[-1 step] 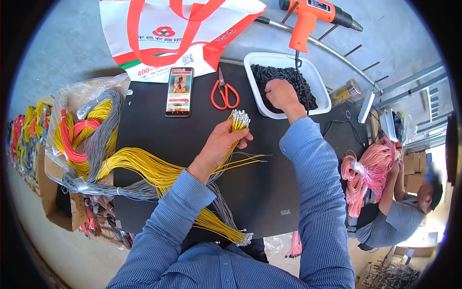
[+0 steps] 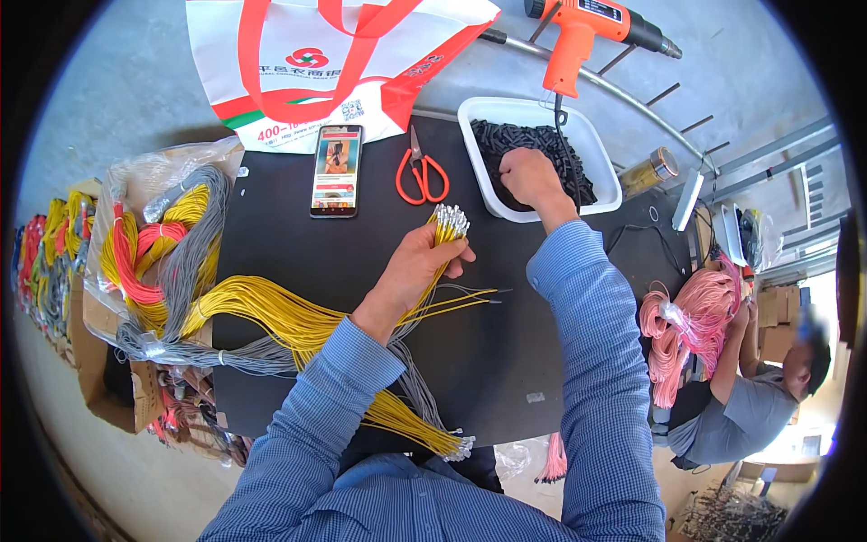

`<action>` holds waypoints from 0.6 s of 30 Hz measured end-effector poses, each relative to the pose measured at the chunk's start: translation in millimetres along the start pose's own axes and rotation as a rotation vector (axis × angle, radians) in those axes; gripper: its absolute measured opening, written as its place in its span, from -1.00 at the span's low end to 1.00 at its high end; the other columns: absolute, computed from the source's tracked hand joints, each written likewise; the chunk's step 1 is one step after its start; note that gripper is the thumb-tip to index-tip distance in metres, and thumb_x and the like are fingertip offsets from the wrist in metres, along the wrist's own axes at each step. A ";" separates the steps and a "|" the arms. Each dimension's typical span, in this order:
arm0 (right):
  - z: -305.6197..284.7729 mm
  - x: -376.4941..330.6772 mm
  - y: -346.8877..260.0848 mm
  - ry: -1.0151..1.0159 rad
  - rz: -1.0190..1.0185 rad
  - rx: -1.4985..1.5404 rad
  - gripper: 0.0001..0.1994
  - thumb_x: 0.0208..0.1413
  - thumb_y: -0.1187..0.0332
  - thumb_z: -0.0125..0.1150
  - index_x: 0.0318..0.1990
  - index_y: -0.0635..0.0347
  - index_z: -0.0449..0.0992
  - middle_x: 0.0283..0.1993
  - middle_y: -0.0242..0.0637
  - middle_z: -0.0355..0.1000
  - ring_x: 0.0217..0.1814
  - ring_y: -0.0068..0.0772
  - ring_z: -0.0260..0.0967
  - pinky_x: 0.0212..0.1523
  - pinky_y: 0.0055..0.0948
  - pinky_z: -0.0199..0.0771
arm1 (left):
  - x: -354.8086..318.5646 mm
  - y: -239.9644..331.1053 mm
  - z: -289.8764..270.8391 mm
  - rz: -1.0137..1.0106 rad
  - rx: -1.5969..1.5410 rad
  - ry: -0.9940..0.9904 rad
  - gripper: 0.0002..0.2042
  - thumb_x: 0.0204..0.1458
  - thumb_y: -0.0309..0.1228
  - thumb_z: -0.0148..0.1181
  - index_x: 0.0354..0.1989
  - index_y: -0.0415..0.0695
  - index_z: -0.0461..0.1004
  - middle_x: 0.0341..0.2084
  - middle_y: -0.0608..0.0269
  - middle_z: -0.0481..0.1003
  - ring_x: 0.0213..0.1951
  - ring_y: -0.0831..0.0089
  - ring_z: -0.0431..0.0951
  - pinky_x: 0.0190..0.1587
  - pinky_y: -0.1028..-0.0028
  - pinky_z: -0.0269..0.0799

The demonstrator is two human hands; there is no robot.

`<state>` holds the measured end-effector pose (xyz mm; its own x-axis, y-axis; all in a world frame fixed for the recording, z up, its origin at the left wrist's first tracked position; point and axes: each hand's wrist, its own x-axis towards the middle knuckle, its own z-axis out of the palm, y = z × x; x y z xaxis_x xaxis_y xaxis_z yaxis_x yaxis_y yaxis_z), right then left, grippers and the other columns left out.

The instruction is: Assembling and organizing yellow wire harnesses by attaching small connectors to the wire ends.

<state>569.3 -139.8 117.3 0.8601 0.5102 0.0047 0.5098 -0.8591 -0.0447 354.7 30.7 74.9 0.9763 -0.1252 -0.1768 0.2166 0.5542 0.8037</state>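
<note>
Black counter (image 2: pixel 506 361) outdoors on concrete, strewn with wire bundles.
The left hand (image 2: pixel 420 266) grips a bunch of yellow wires (image 2: pixel 444 228) upright, its fingers wrapped round it, metal tips up. The right hand (image 2: pixel 530 178) reaches into a white tray (image 2: pixel 603 154) of small black pieces, fingers curled; what they pinch is hidden. A few loose yellow wires (image 2: pixel 461 301) lie beside the bunch, and far more bundles (image 2: pixel 172 244) wait at the left.

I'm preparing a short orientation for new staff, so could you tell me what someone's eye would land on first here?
The bundle of yellow wires sweeps across the black table, its metal-tipped end gripped upright in the left hand. The right hand digs into a white tray of small black pieces at the far edge. Behind it lies a bright orange heat gun, with red-handled scissors to the tray's left.
</note>
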 end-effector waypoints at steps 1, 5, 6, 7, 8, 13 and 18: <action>-1.9 -2.8 1.9 0.013 -0.025 0.013 -0.86 0.03 0.36 0.33 -0.26 0.14 0.68 -0.22 -0.10 0.63 -0.10 0.06 0.58 -0.03 -0.08 0.58 | 0.2 -1.0 -0.3 0.006 -0.011 -0.010 -0.88 0.27 -0.51 0.18 -0.07 -0.24 0.50 -0.29 0.18 0.63 -0.40 0.56 0.54 -0.25 0.54 0.51; -21.0 -31.0 0.7 0.198 0.060 0.454 -0.86 0.11 0.38 0.31 -0.28 0.27 0.61 -0.36 -0.13 0.58 -0.30 -0.35 0.58 -0.39 -0.29 0.50 | 0.1 -1.3 1.3 0.014 -0.004 -0.003 -0.87 0.28 -0.49 0.19 -0.06 -0.23 0.50 -0.28 0.19 0.62 -0.40 0.54 0.51 -0.26 0.54 0.47; -28.7 -44.9 0.7 0.078 0.162 1.051 -0.86 0.17 0.37 0.26 -0.25 0.27 0.59 -0.35 -0.18 0.54 -0.37 -0.46 0.47 -0.48 -0.42 0.37 | 0.2 -1.2 1.8 0.007 0.013 0.007 -0.87 0.28 -0.49 0.19 -0.06 -0.23 0.49 -0.29 0.18 0.61 -0.40 0.53 0.51 -0.26 0.54 0.46; -34.9 -61.2 -0.8 -0.061 0.243 1.652 -0.86 0.23 0.37 0.22 -0.23 0.28 0.56 -0.34 -0.24 0.50 -0.44 -0.57 0.37 -0.57 -0.54 0.24 | -0.2 -1.2 2.4 0.020 0.003 -0.003 -0.87 0.28 -0.49 0.19 -0.06 -0.23 0.49 -0.29 0.18 0.61 -0.40 0.53 0.51 -0.26 0.54 0.46; -39.1 -76.8 -4.2 -0.062 0.266 1.642 -0.86 0.23 0.37 0.22 -0.23 0.28 0.56 -0.34 -0.24 0.50 -0.44 -0.57 0.37 -0.57 -0.54 0.24 | 0.0 -0.9 2.8 0.051 0.010 0.000 -0.87 0.27 -0.49 0.19 -0.07 -0.22 0.49 -0.31 0.20 0.60 -0.42 0.53 0.49 -0.29 0.54 0.44; -32.3 -147.1 -28.2 -0.202 0.268 2.036 -0.80 0.38 0.32 0.07 -0.19 0.29 0.50 -0.26 -0.29 0.46 -0.50 -0.66 0.15 -0.64 -0.69 0.01 | 1.0 -1.8 4.7 0.081 0.035 0.007 -0.88 0.24 -0.50 0.23 -0.10 -0.21 0.49 -0.39 0.26 0.55 -0.49 0.56 0.45 -0.38 0.55 0.36; -1.3 -169.8 -55.2 -0.079 0.365 1.902 -0.87 0.31 0.49 0.22 -0.12 0.37 0.62 -0.37 -0.35 0.49 -0.55 -0.69 0.22 -0.63 -0.65 0.10 | 1.1 -4.4 7.4 0.079 0.092 0.064 -0.91 0.20 -0.50 0.29 -0.22 -0.18 0.49 -0.52 0.42 0.42 -0.55 0.68 0.31 -0.50 0.60 0.19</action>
<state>395.1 -179.0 120.3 0.8732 0.3918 -0.2898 -0.3969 0.2268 -0.8894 354.8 22.1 75.4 0.9890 -0.0296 -0.1447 0.1410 0.4822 0.8647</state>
